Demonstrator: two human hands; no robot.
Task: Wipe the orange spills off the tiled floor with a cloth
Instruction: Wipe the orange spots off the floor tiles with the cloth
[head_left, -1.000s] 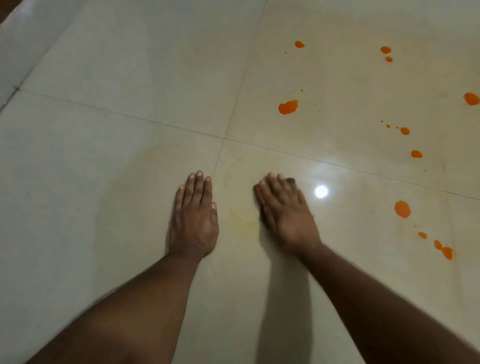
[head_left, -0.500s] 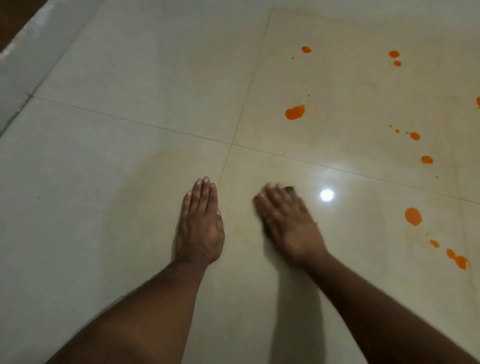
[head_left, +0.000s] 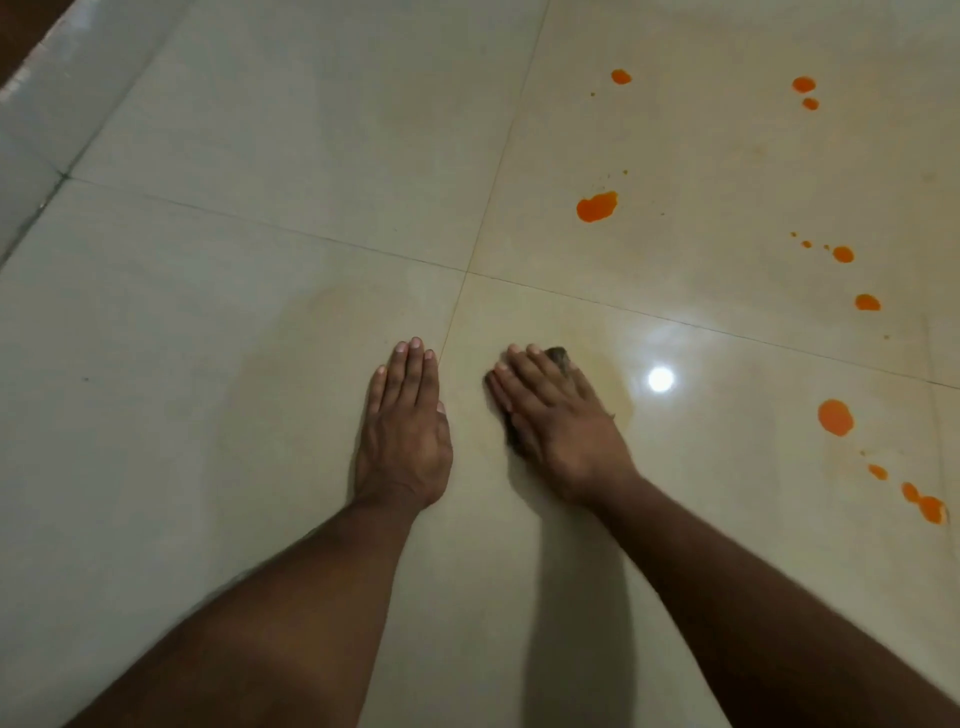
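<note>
My left hand (head_left: 404, 423) lies flat on the beige tiled floor (head_left: 260, 312), fingers straight and together. Beside it, my right hand (head_left: 556, 415) presses flat on a small dark cloth (head_left: 560, 356); only the cloth's edges peek out past my fingertips and under the palm. Several orange spills dot the floor to the right: a large blob (head_left: 596, 206) ahead of my right hand, a round one (head_left: 835, 417) to its right, a chain of drops (head_left: 922, 501) near the right edge, and small spots (head_left: 804, 84) farther off. A faint yellowish smear surrounds my right hand.
A raised pale skirting or step edge (head_left: 47, 104) runs along the far left corner. Grout lines cross just ahead of my hands. A bright lamp reflection (head_left: 661, 378) shines on the tile right of my right hand.
My right hand with the cloth has shifted only slightly over the same patch. My left hand stays planted. The view has drifted a little, so the spills sit lower and more to the right.
</note>
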